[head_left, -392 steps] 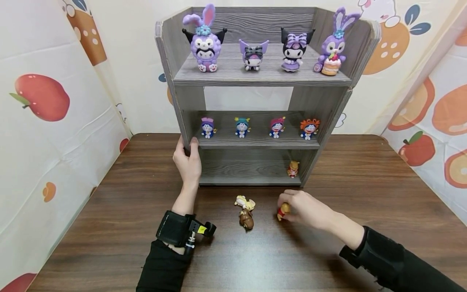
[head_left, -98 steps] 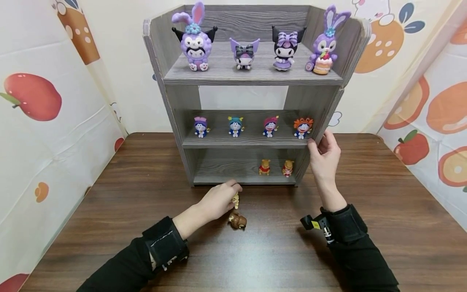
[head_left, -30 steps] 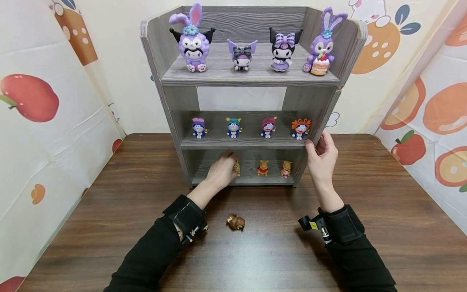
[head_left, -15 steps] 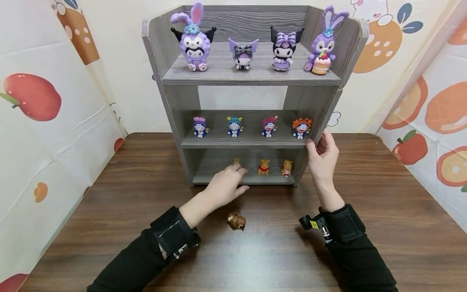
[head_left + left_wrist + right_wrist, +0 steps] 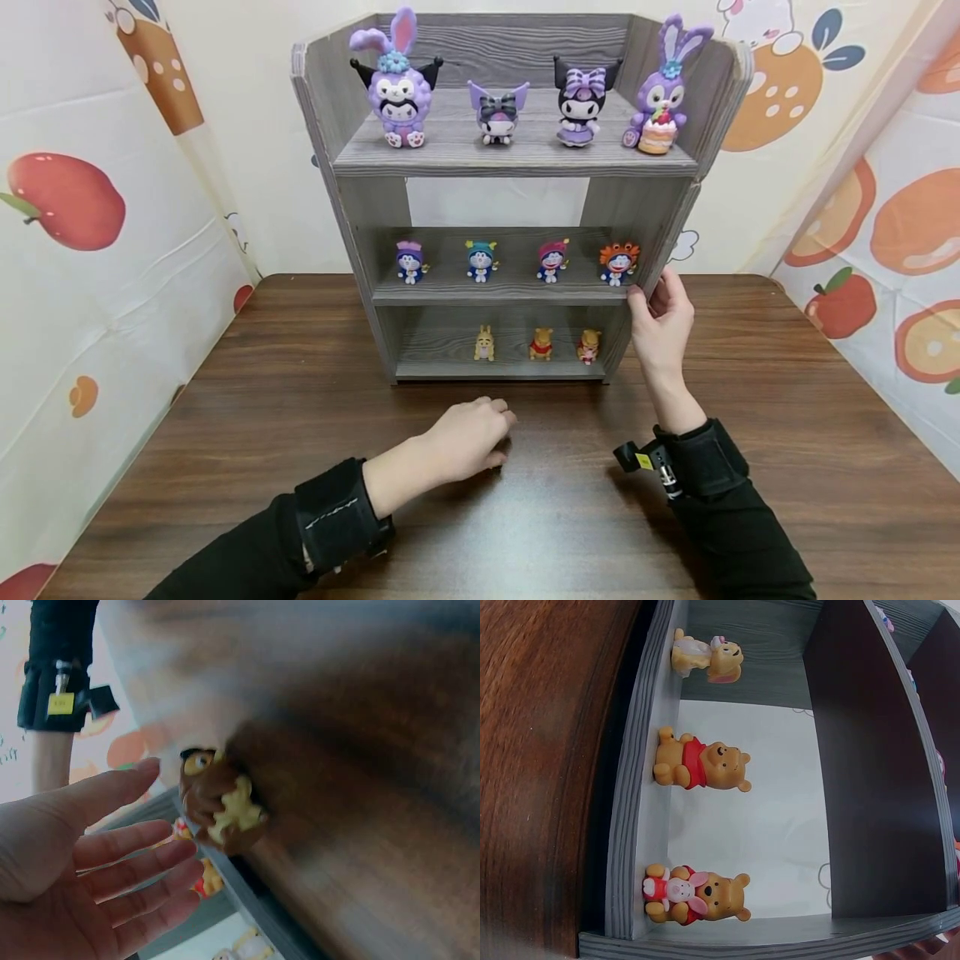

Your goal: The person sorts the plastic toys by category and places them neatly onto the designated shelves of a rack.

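My left hand (image 5: pixel 468 437) is low over the table in front of the shelf, fingers extended and thumb apart. In the left wrist view, a brown owl figurine (image 5: pixel 217 802) with a pale yellow patch lies just beyond the thumb and fingertips; the hand hides it from the head view. My right hand (image 5: pixel 663 342) grips the right side panel of the grey wooden shelf (image 5: pixel 480 162), thumb at the front edge. On the bottom level stand a yellow rabbit figurine (image 5: pixel 484 343), a red-shirted bear (image 5: pixel 541 343) and a bear holding a piglet (image 5: pixel 694 892).
The middle level carries a row of small blue figurines (image 5: pixel 480 262) in different hats. Larger purple figurines (image 5: pixel 401 104) stand along the top level. A brown wooden table (image 5: pixel 322 358) lies under everything, with fruit-patterned cloth (image 5: pixel 900 225) on the walls around it.
The rabbit figurine has moved from the table to the bottom level. My left hand has let go of it and drawn back to the owl figurine. My right hand keeps holding the shelf.
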Demonstrator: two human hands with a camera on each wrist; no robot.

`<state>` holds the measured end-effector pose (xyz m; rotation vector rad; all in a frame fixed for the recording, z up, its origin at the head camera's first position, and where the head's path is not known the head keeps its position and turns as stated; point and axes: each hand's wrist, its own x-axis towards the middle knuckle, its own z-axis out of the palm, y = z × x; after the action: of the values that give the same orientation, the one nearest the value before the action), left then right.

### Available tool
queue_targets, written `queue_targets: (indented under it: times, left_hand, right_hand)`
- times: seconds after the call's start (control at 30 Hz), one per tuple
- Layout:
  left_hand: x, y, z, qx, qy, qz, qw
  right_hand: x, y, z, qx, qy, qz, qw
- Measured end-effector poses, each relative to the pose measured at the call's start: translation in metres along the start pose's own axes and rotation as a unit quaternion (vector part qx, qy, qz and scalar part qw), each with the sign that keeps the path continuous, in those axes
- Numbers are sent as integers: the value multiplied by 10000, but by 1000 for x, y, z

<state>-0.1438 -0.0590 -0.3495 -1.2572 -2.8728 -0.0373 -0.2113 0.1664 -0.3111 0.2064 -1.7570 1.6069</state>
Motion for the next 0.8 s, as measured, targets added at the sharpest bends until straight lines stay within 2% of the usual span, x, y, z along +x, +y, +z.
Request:
queue_targets:
  times: [0.2,0.37,0.63,0.73,0.8]
  left_hand:
    - [-3,4,7,225,-123,87,9996]
    - [-5,5,13,316,-89,117,9994]
    - [-5,7,22,726,328,244,9965]
    - [-5,5,22,569,311,208,9977]
    - [-5,3,20,252,167,106,9995]
  right_hand:
    - [0,1,0,-36,3,-10,10000]
    - [0,1,0,-46,-22,-4,10000]
    - [0,1,0,-59,4,11,10000]
    - [0,1,0,-49,-2,6,10000]
    - [0,2,0,-42,-10,-5,10000]
